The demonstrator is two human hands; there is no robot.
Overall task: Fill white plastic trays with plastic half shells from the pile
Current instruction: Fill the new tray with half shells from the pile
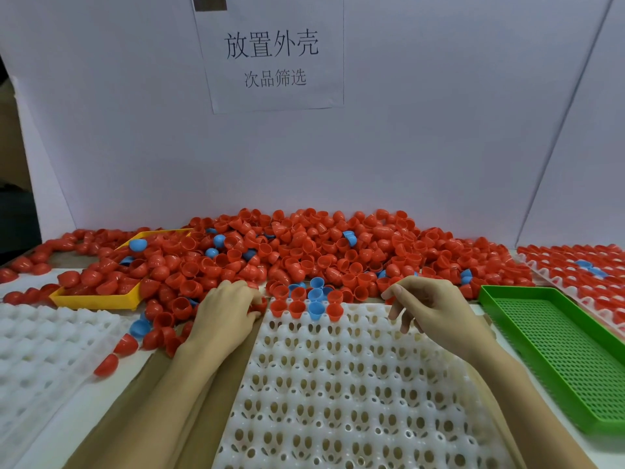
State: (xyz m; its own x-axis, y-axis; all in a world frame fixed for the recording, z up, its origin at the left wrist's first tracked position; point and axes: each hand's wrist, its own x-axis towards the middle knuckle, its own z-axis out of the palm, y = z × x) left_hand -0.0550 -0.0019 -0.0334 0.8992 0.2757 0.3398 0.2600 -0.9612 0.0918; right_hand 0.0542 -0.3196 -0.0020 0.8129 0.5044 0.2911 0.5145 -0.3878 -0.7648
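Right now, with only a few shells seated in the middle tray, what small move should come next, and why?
Probably the left hand carries the red shell it grips to the open socket beside the seated shells in the white tray's far row. The right hand hovers there holding nothing.

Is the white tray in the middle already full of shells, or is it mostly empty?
Mostly empty. The middle white tray holds a few red and blue half shells only along its far edge; its other holes are bare.

Left fingers (252, 301) hidden btwn shells, green tray (554, 353) cut off rt
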